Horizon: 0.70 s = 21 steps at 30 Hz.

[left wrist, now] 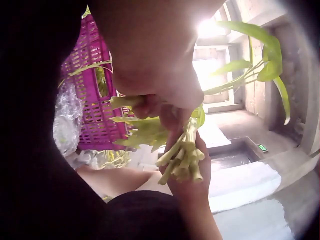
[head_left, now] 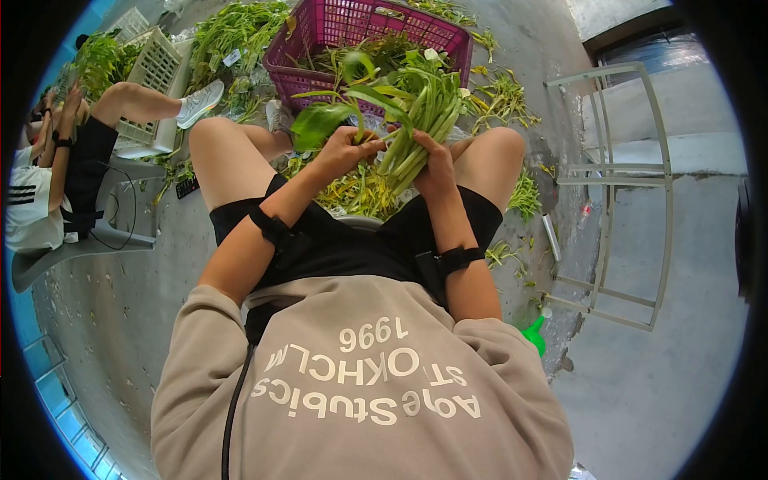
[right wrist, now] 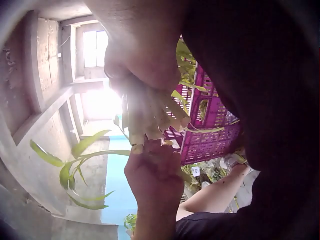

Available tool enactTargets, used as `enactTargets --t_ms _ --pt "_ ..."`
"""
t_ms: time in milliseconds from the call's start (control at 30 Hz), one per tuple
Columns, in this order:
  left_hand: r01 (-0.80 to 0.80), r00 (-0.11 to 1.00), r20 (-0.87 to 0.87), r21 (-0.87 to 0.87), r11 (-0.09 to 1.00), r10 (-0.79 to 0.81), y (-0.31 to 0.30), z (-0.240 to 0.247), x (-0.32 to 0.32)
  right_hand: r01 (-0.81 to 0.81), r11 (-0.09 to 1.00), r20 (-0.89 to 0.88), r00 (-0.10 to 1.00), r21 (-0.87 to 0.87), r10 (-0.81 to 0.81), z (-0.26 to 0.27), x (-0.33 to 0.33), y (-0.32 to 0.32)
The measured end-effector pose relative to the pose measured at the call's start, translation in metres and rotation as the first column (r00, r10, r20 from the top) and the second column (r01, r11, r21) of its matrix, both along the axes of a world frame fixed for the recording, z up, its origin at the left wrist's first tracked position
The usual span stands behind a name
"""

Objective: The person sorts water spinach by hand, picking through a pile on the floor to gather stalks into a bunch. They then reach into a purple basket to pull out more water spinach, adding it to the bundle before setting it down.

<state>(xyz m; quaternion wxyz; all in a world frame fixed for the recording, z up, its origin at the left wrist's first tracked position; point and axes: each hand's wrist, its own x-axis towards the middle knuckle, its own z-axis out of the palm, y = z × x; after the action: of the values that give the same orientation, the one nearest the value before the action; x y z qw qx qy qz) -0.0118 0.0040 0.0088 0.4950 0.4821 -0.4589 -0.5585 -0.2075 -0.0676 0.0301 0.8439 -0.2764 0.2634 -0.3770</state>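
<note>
My right hand (head_left: 436,166) grips a bunch of water spinach (head_left: 428,108) by its stems, leaves pointing away toward the basket. In the left wrist view, the bunch's cut stem ends (left wrist: 187,162) stick out close to both hands. Beside it, my left hand (head_left: 350,154) pinches a single leafy water spinach stem (right wrist: 107,152), whose broad leaves (head_left: 320,124) spread to the left in the head view. The fingertips of my left hand (right wrist: 155,167) are right at the stem ends in the right wrist view.
A magenta plastic basket (head_left: 308,80) holding greens stands in front of the knees. Yellowed leaves (head_left: 360,192) lie between the legs, and more greens (head_left: 240,36) are piled at left. Another person (head_left: 48,176) sits at far left. A metal frame (head_left: 668,184) stands at right.
</note>
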Motion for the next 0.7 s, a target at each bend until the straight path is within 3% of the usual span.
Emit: enactTargets --t_ms 100,167,333,400,433,467,500,533,600,667,700 --pt "0.044 0.997 0.066 -0.046 0.998 -0.041 -0.003 0.000 0.007 0.152 0.988 -0.075 0.986 0.002 -0.151 -0.004 0.004 0.004" --pt "0.106 0.984 0.148 -0.053 0.993 -0.097 -0.002 0.003 0.010 0.129 0.992 -0.098 0.987 -0.001 -0.128 -0.010 0.003 0.000" --pt "0.117 0.986 0.132 -0.124 0.985 -0.101 -0.004 -0.022 0.006 0.121 0.993 -0.115 0.986 -0.014 -0.122 -0.010 0.006 0.004" --pt "0.185 0.972 0.180 -0.182 0.966 -0.152 -0.006 -0.019 0.007 0.057 0.903 -0.238 0.956 -0.426 -0.173 -0.012 0.009 0.006" --pt "0.148 0.962 0.273 -0.452 0.880 -0.021 -0.006 -0.017 0.007 0.058 0.903 -0.238 0.956 -0.426 -0.174 -0.006 0.010 0.008" --pt "0.148 0.962 0.273 -0.452 0.880 -0.022 -0.006 -0.016 0.006 0.119 0.959 -0.169 0.972 -0.258 -0.166 0.001 0.010 0.010" --pt "0.059 0.992 0.126 -0.309 0.949 -0.021 -0.004 -0.008 0.005 0.163 0.984 -0.098 0.980 -0.076 -0.170 0.010 0.012 0.012" --pt "-0.010 1.000 -0.021 -0.146 0.989 0.007 -0.003 -0.004 0.004 0.163 0.984 -0.098 0.980 -0.076 -0.170 0.008 0.012 0.011" --pt "-0.003 1.000 -0.005 -0.084 0.996 0.002 -0.003 0.002 0.006 0.200 0.957 -0.201 0.949 -0.210 -0.243 -0.001 0.012 0.006" --pt "0.150 0.977 0.131 0.145 0.978 -0.169 0.003 0.019 0.006 0.274 0.930 -0.191 0.927 -0.245 -0.324 -0.008 0.014 0.003" --pt "0.193 0.967 0.145 0.109 0.975 -0.207 0.003 0.013 0.003 0.345 0.896 -0.178 0.899 -0.278 -0.401 -0.010 0.014 0.002"
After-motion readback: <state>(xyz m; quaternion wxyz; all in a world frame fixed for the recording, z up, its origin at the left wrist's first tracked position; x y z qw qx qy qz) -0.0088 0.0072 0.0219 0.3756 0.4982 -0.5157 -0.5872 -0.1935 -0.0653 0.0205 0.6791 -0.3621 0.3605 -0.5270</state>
